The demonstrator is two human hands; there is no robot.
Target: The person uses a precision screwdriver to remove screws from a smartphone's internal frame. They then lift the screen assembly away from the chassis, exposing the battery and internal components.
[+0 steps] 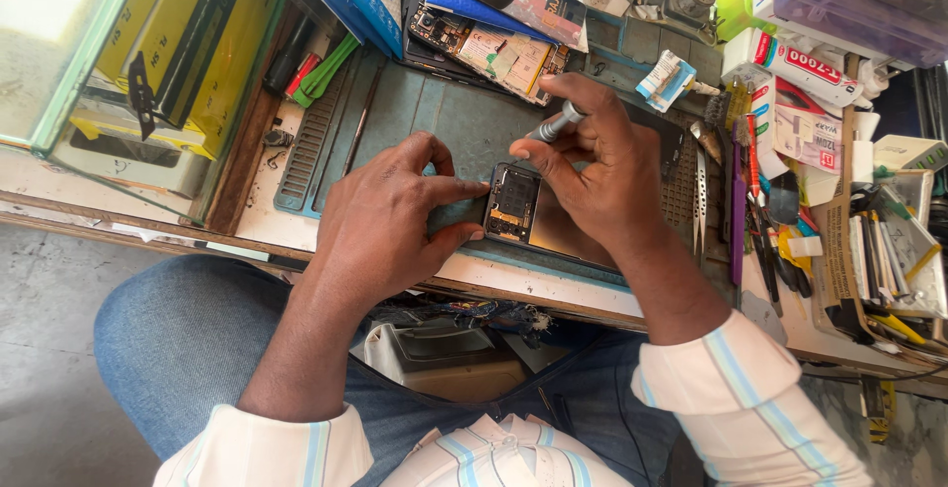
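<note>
An opened phone point(517, 208) with its back cover off lies on a blue-green work mat point(434, 112), circuit board showing. My left hand point(385, 220) pinches the phone's left end between thumb and forefinger. My right hand point(592, 166) rests over the phone's right part and grips a small silver screwdriver point(553, 123), which is tilted, its tip pointing down at the phone's upper edge. Most of the phone's right half is hidden under my right hand.
Another opened phone point(489, 52) lies at the back of the mat. Tweezers, brushes and hand tools point(736, 191) crowd the right side, with glue tubes and boxes point(800, 62) behind. Yellow boxes point(168, 42) stand at the left. A dark phone panel point(425, 344) lies on my lap.
</note>
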